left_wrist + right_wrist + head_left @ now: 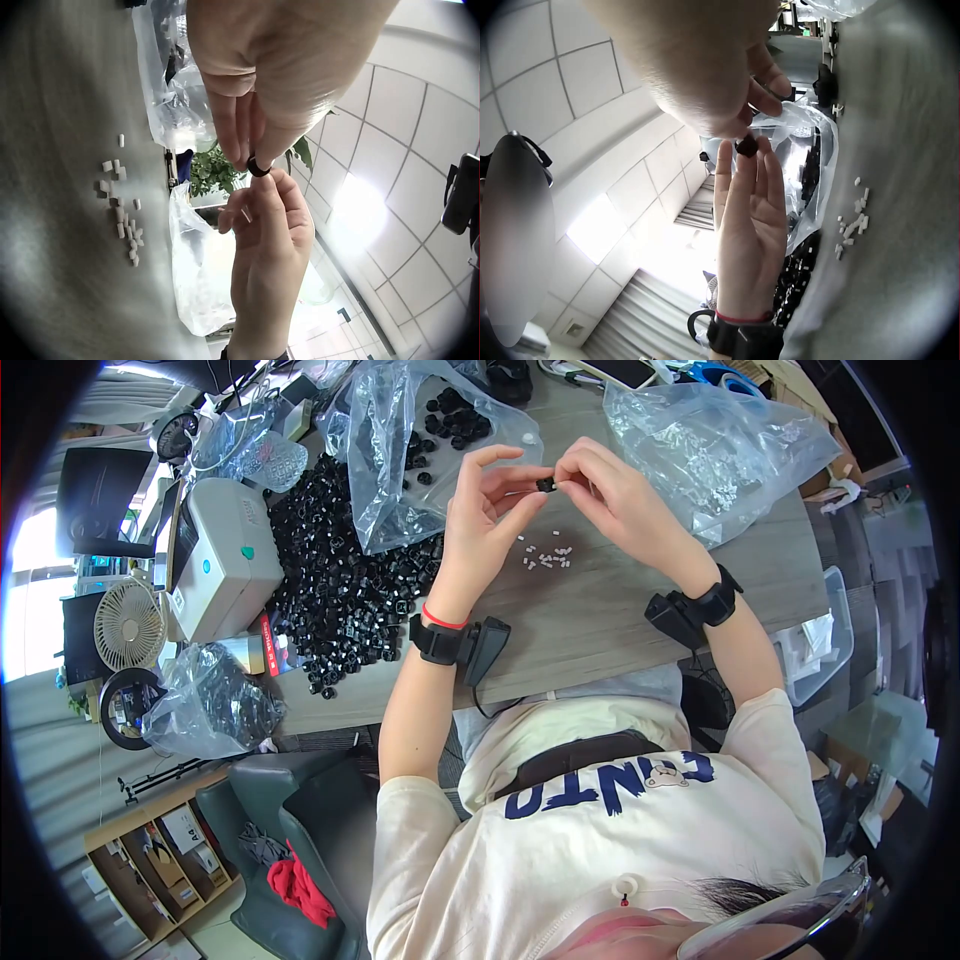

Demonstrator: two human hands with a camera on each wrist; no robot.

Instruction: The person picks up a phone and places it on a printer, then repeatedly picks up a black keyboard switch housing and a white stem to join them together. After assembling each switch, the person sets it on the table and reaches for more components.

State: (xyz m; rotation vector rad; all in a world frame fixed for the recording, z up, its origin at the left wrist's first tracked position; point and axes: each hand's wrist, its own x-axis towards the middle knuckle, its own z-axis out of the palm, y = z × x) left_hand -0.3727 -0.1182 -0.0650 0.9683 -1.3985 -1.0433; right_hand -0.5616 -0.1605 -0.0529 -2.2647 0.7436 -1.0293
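- Holds black piece (546, 485) at fingertip height above table (620, 610), squarely between left hand (485, 515) and right hand (615, 490).
- Touches black piece from both sides; favours neither hand as nearer.
- Pinches with left thumb and fingertips from the left, other fingers bent loosely behind.
- Pinches with right thumb and fingertips from the right, narrow, with no gap seen beyond the width of black piece.
- Shows a dark, rounded form in left wrist view, with what looks like an opening on one face; appears small and partly covered by fingertips, so perhaps misleads on shape.
- Gives no clear long axis; cannot tell which way any hole points.
- Runs hand to hand, left to right, as the line of contact, fingertips meeting nearly head-on.
- Finds white bits (547, 557) loose on table, on the wearer's side of black piece, below both hands, lying at mixed angles.
- Places black pile (340, 580) to the left, nearer left hand than right.
- Sets left bag (385, 470), with more black parts inside, beyond left hand; right bag (715, 455) beyond right hand.
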